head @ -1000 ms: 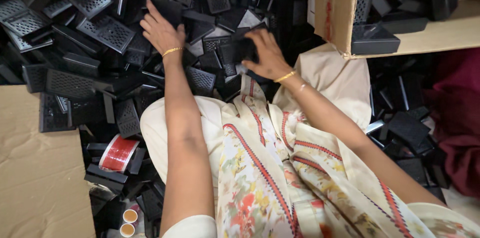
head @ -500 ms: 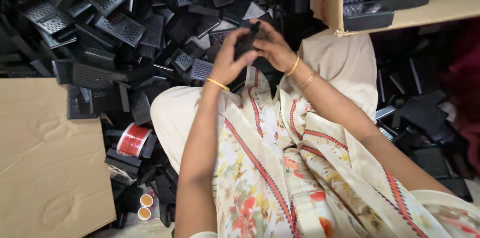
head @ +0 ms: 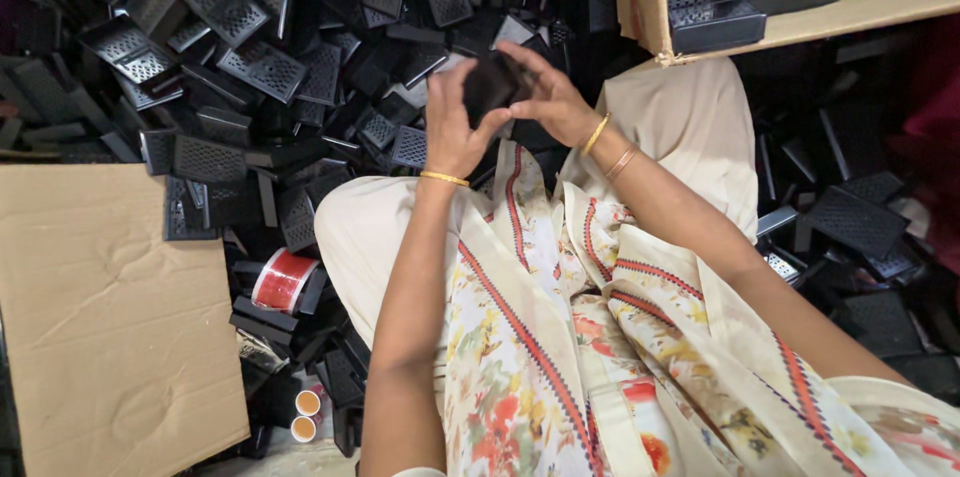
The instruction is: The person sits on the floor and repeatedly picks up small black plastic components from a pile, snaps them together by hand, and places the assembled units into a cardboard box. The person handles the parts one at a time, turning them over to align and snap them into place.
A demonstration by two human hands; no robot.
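Head view: the left hand [head: 452,127] and right hand [head: 553,102] both clasp a small black plastic part [head: 490,87], held above the lap. A loose fingertip grip could let it fall into the heap of black perforated plastic covers [head: 250,57] just beyond the hands and get lost.

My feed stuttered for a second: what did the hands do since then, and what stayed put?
Both hands left the pile and came together. The left hand and right hand now hold one black part between them, above the lap. The pile of black parts, tape roll and cardboard sheet stayed put.
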